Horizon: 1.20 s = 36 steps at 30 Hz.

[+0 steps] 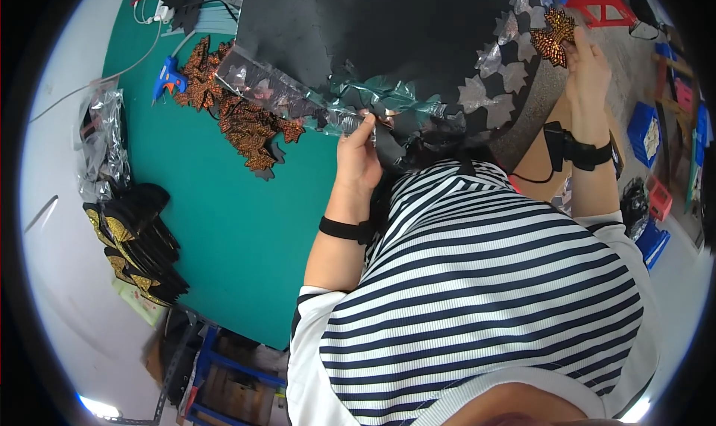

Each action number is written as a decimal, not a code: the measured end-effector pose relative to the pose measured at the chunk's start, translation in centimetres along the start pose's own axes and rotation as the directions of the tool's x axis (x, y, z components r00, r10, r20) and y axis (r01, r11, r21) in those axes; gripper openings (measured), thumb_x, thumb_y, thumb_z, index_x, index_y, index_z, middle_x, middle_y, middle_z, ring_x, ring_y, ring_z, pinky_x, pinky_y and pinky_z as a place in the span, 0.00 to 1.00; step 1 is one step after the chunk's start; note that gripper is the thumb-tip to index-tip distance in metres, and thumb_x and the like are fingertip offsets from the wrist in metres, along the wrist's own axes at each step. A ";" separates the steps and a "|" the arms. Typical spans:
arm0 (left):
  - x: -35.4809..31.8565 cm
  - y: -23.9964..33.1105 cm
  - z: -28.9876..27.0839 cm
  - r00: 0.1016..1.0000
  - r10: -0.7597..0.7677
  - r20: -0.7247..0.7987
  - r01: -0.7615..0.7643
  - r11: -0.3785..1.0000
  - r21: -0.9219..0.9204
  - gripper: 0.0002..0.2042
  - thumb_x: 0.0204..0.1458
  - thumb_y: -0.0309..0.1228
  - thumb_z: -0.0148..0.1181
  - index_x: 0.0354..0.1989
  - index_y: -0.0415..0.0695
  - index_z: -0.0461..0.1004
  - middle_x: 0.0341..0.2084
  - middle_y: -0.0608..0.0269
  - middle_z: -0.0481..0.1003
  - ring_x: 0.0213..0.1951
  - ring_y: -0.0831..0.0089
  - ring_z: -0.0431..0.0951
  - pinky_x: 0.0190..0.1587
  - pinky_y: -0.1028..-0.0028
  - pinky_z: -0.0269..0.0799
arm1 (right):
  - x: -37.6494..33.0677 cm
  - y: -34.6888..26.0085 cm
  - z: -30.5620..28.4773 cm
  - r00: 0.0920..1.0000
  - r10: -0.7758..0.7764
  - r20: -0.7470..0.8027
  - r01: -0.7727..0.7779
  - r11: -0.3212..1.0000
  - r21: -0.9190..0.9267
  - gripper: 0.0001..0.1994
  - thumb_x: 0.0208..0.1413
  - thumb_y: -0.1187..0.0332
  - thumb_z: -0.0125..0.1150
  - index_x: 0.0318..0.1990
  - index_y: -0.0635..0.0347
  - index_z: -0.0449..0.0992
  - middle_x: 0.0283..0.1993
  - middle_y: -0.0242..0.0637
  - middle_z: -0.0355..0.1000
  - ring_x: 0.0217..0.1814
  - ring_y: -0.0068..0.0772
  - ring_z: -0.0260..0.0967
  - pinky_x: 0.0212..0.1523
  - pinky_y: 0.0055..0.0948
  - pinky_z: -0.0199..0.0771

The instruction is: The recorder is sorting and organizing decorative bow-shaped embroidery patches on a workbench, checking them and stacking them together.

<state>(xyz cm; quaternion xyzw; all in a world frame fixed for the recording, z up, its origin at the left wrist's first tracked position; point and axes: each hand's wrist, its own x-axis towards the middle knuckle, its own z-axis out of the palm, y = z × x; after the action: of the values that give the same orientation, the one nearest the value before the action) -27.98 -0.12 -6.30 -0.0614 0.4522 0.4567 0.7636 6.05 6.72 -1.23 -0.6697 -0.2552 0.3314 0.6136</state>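
Up at the right, my right hand [588, 79] pinches a dark, leaf-shaped patch [553, 38] covered in orange-gold beads or stones. My left hand [359, 157] has thumb and fingers closed on the near edge of a crinkled clear plastic film [280, 94]. That film lies along the near side of a large black sheet [373, 23]. Down the sheet's right side runs a band of shiny silver-grey leaf shapes [485, 90]. Left of the film, several more beaded leaf patches [250, 131] lie in a loose heap.
A blue hot glue gun [168, 79] lies beside the heap on the green table [224, 224]. Black pieces with gold glitter [134, 239] and clear plastic packaging [104, 142] rest at the left edge. A red stool [600, 4] and blue bins [643, 131] stand on the right.
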 end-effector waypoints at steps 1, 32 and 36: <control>0.0 0.1 0.0 1.000 -0.029 -0.011 0.028 0.999 -0.019 0.03 0.51 0.23 0.52 0.34 0.43 0.68 0.31 0.57 0.74 0.35 0.69 0.73 0.41 0.72 0.70 | 0.2 -0.2 -0.3 1.000 0.014 0.004 -0.014 1.000 0.007 0.09 0.51 0.66 0.61 0.33 0.64 0.73 0.29 0.32 0.71 0.31 0.21 0.67 0.31 0.16 0.64; 1.6 8.7 -2.4 0.955 0.296 -0.026 -0.296 0.939 -0.177 0.15 0.51 0.35 0.56 0.42 0.38 0.66 0.35 0.53 0.74 0.38 0.66 0.73 0.43 0.67 0.69 | -10.0 -1.6 20.4 0.709 -0.489 0.507 0.595 0.802 -0.058 0.05 0.46 0.70 0.63 0.29 0.61 0.76 0.24 0.31 0.73 0.23 0.20 0.67 0.25 0.18 0.67; 1.1 7.6 -1.6 0.940 0.322 0.117 -0.284 0.923 -0.258 0.14 0.52 0.35 0.54 0.44 0.43 0.66 0.35 0.58 0.73 0.39 0.67 0.72 0.45 0.69 0.68 | -11.4 -1.4 22.6 0.429 -0.728 0.535 0.857 0.515 0.013 0.05 0.39 0.72 0.65 0.25 0.59 0.75 0.28 0.32 0.73 0.27 0.34 0.69 0.28 0.26 0.70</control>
<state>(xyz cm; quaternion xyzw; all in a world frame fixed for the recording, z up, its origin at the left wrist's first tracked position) -34.49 4.15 -5.62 -0.0451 0.3371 0.6237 0.7038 -18.36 13.08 1.00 -0.4376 -0.7253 0.1164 0.5186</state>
